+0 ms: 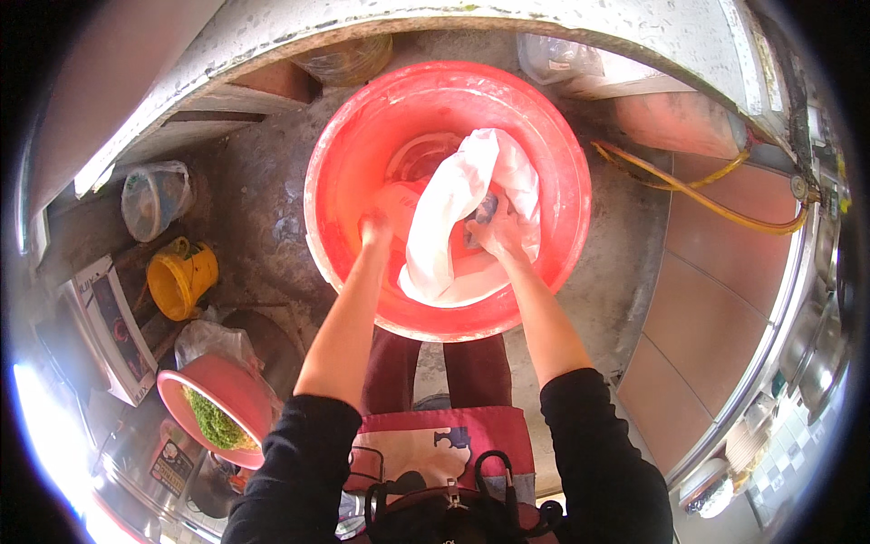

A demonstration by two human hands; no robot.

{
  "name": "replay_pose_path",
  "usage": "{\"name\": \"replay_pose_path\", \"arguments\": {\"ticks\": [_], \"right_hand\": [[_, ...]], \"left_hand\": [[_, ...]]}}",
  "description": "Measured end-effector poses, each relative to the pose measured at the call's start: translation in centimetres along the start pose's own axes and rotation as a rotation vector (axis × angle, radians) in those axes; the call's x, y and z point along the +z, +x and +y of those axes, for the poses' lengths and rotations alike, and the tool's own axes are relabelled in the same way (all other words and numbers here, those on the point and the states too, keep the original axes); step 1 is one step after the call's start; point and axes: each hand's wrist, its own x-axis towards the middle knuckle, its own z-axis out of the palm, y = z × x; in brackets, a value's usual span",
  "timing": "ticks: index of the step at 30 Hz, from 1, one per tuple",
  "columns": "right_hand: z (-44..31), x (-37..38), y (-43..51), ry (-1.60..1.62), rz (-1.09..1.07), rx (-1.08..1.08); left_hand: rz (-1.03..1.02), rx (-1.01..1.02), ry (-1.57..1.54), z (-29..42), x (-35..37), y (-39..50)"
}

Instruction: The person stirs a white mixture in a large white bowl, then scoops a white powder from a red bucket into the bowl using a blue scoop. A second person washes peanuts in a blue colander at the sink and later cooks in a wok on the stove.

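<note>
A deep red plastic tub (559,272) stands on the floor before my legs, and both my hands reach down into it. Inside, a white sack (435,251) lies bunched in a loop, its cloth-like folds turned upward. My right hand (501,234) is within this loop, thumb and fingers around a small dark, shiny item (486,208) whose kind is unclear. My left hand (375,228) is low by the tub's left wall, beside a pinkish-lit part of the sack (401,200). Glare and the wrist hide its fingers, so its grip is unclear.
A stone-like counter edge (476,15) curves overhead. At left are a yellow bucket (178,282), a printed box (114,330) and a pink basin (228,387) holding chopped greens (216,416). A yellow hose (720,200) loops at right above a tiled surface (714,292).
</note>
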Motion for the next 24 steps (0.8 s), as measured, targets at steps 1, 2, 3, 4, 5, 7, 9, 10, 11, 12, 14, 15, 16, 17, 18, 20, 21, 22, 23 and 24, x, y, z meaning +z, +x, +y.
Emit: {"name": "replay_pose_path", "arguments": {"ticks": [1,2,3,4,5,7,9,10,11,12,14,15,16,17,18,20,21,22,23,24], "right_hand": [[0.5,0.2,0.2,0.030,0.010,-0.025],[1.0,0.5,0.4,0.061,0.022,-0.048],[0.6,0.2,0.1,0.137,-0.001,-0.049],[-0.2,-0.9,-0.7,0.210,-0.016,-0.048],[-0.1,-0.4,-0.6,0.216,-0.011,-0.033],[0.6,0.8,-0.3,0.103,0.092,-0.045],[1.7,1.6,0.3,0.076,0.068,-0.096],[1.7,1.6,0.0,0.092,0.068,-0.081],[1.7,1.5,-0.1,0.109,0.066,-0.068],[1.1,1.7,-0.4,0.128,0.042,-0.075],[0.9,0.2,-1.4,0.136,0.027,-0.009],[0.4,-0.7,-1.3,0.142,0.025,0.005],[0.6,-0.5,-1.6,0.256,0.057,-0.011],[1.7,0.5,-0.7,0.172,0.084,-0.035],[1.3,-0.2,-1.1,0.197,0.042,-0.032],[-0.9,-1.7,-2.0,0.262,-0.029,-0.008],[-1.9,-2.6,-2.3,0.299,-0.058,0.015],[-2.6,-3.4,-2.0,0.331,-0.080,0.035],[-3.1,-3.2,-1.4,0.283,0.039,-0.077],[-3.4,-2.2,-0.8,0.232,0.160,-0.179]], "left_hand": [[0.014,-0.017,0.087,0.5,0.1,0.8],[-0.009,-0.041,0.164,0.9,0.3,1.5],[-0.065,-0.071,0.196,1.1,0.8,2.3],[-0.127,-0.099,0.230,1.3,1.7,3.1],[-0.188,-0.133,0.250,1.3,2.2,3.9],[-0.309,-0.194,0.226,1.0,3.7,5.3],[-0.426,-0.272,0.153,0.4,5.3,5.8],[-0.457,-0.304,0.106,0.2,5.6,5.6],[-0.510,-0.346,0.046,0.1,6.4,5.2],[-0.514,-0.388,-0.013,-0.2,6.1,4.7],[-0.564,-0.455,-0.127,0.9,7.4,2.8],[-0.560,-0.485,-0.205,1.8,7.5,1.9],[-0.548,-0.515,-0.291,2.7,7.6,1.2],[-0.521,-0.538,-0.396,3.5,7.2,0.7],[-0.482,-0.565,-0.508,3.9,6.7,0.1],[-0.408,-0.601,-0.697,4.3,4.6,-1.2],[-0.376,-0.613,-0.766,4.7,3.6,-1.9],[-0.344,-0.626,-0.840,4.9,2.9,-2.8],[-0.315,-0.639,-0.912,5.2,2.2,-3.6],[-0.282,-0.644,-0.973,5.4,1.5,-4.6]]}}
